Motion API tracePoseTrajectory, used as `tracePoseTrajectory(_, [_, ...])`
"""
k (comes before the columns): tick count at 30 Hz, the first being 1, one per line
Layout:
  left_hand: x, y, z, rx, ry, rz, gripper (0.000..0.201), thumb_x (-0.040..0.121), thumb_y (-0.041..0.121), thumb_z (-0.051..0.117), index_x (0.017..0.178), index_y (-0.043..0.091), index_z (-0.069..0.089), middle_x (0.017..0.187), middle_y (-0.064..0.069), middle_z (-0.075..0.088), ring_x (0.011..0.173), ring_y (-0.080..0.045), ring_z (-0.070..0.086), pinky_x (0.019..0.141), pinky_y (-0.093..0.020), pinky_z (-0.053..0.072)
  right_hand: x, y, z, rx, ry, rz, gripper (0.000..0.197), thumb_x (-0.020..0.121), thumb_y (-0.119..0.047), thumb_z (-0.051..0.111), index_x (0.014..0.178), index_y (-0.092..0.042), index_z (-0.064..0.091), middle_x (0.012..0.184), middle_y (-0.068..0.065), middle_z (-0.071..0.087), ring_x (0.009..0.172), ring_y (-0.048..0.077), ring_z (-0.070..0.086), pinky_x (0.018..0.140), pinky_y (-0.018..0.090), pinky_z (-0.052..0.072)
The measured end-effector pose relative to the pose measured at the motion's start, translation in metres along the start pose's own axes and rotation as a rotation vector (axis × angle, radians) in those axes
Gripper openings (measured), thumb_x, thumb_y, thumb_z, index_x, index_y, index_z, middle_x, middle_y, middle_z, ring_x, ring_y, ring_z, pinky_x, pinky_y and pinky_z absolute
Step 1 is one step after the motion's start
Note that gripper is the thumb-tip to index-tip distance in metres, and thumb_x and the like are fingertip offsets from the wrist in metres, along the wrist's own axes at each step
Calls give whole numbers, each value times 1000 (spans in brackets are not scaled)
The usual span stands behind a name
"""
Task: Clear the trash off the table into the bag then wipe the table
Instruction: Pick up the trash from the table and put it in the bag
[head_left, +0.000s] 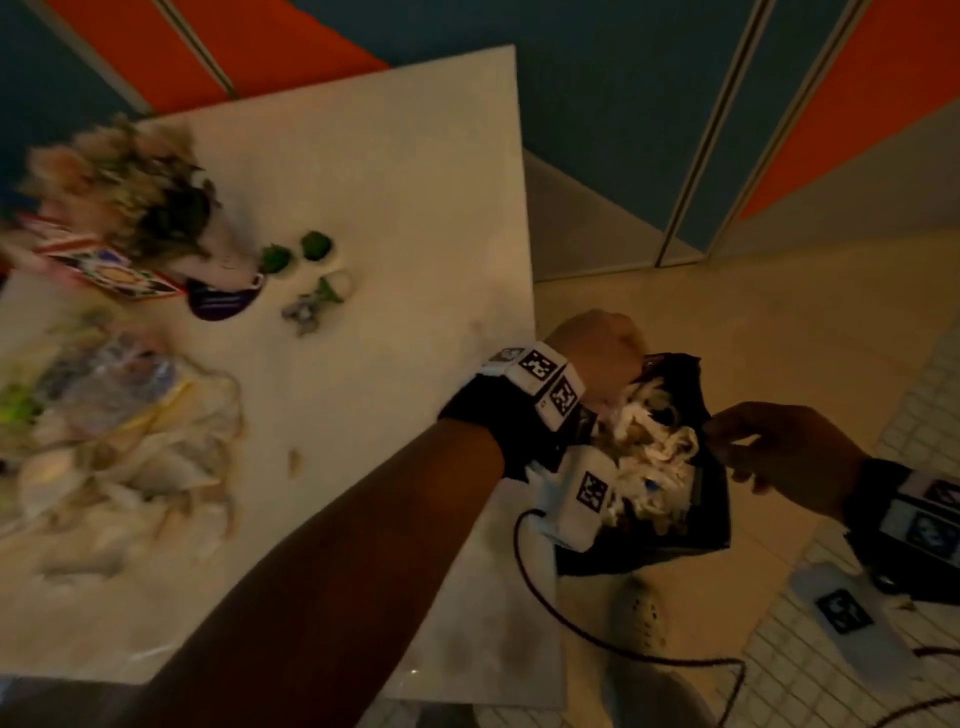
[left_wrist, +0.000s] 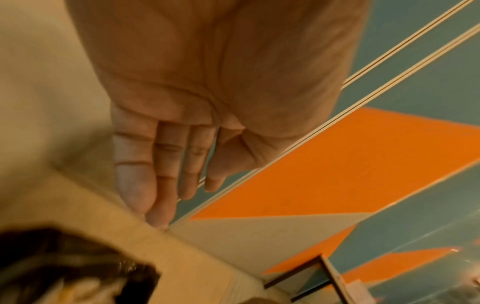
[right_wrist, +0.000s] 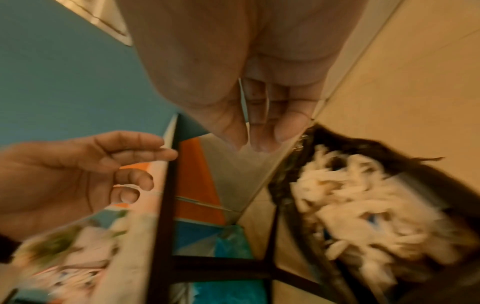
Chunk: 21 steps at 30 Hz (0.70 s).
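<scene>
A black bag stands open on the floor just past the table's right edge, filled with white crumpled paper. My left hand hovers over the bag's far rim; the left wrist view shows this left hand with straight fingers and nothing in it. My right hand is at the bag's right rim, fingers loose and empty, with the bag beside them. On the white table lie a pile of wrappers and tissue, two green bits, a purple wrapper and a small crumb.
A fluffy brown clump and a colourful carton sit at the table's far left. A foot in a pale clog stands by the bag. A dark cable trails from my left wrist across the floor. Black table legs run beneath.
</scene>
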<state>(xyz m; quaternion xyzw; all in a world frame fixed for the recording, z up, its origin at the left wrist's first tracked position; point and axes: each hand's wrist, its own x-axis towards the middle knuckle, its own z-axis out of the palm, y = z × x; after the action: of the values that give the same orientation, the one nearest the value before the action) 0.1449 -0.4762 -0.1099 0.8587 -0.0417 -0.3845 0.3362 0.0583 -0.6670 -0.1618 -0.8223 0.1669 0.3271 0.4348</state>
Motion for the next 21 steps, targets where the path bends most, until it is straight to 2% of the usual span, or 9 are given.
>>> tracePoseTrajectory(2, [-27, -16, -34, -9, 69, 41, 24, 92, 6, 47, 110, 9, 62, 95, -9, 66, 77, -24, 69, 65, -33, 58, -17, -26, 15, -6, 34, -71, 13, 92, -8, 59, 102, -16, 63, 100, 12, 65, 82, 35, 61, 72, 43, 48])
tracePoseTrajectory(5, [-66, -53, -82, -117, 153, 70, 23, 89, 4, 47, 101, 15, 63, 102, -11, 67, 76, -25, 70, 65, -33, 58, -40, -70, 48, -26, 79, -179, 13, 92, -10, 60, 102, -17, 62, 93, 5, 65, 74, 21, 62, 62, 26, 44])
tracePoseTrajectory(6, [-79, -66, -98, -133, 179, 75, 22, 88, 3, 47, 99, 14, 64, 104, -12, 68, 75, -24, 70, 65, -34, 58, -47, -86, 60, -22, 101, -221, 12, 91, -9, 61, 99, -18, 63, 90, 3, 65, 73, 18, 61, 63, 26, 43])
tracePoseTrajectory(9, [-115, -112, -145, -137, 237, 68, 22, 87, 2, 50, 101, 10, 64, 105, -13, 68, 76, -24, 69, 70, -37, 59, -65, -136, 103, -8, 121, -287, 16, 89, -6, 63, 94, -21, 63, 88, 0, 65, 68, 14, 62, 61, 30, 47])
tracePoseTrajectory(11, [-137, -144, -176, -146, 242, 36, 20, 88, 2, 51, 103, 9, 63, 107, -13, 67, 78, -24, 67, 75, -40, 58, -73, -168, 131, 30, 88, -305, 15, 88, -5, 63, 96, -18, 63, 96, 5, 65, 71, 21, 62, 62, 35, 51])
tracePoseTrajectory(13, [-159, -172, -206, -151, 282, 11, 19, 90, 3, 53, 104, 9, 63, 105, -12, 67, 80, -24, 66, 79, -42, 57, -75, -200, 155, -15, 95, -365, 14, 88, -10, 64, 98, -19, 63, 100, 2, 66, 77, 23, 63, 66, 38, 53])
tracePoseTrajectory(15, [-176, -198, -232, -142, 347, -13, 17, 90, 4, 53, 103, 10, 64, 101, -10, 67, 77, -22, 66, 77, -40, 57, -76, -230, 178, -48, 94, -410, 15, 88, -13, 65, 103, -16, 64, 101, 1, 65, 77, 20, 64, 67, 39, 56])
tracePoseTrajectory(19, [-201, -251, -281, -145, 474, -91, 12, 90, 5, 55, 97, 12, 62, 88, -8, 65, 64, -16, 62, 61, -29, 55, -68, -281, 225, -118, 37, -429, 19, 87, -13, 68, 105, -15, 63, 103, 1, 62, 71, 15, 59, 73, 41, 55])
tracePoseTrajectory(21, [-208, -274, -299, -152, 555, -132, 12, 88, 5, 57, 91, 13, 64, 91, -9, 68, 67, -18, 65, 65, -34, 57, -57, -301, 245, -167, 10, -413, 27, 83, -15, 72, 109, -15, 64, 112, 3, 62, 74, 17, 58, 80, 40, 54])
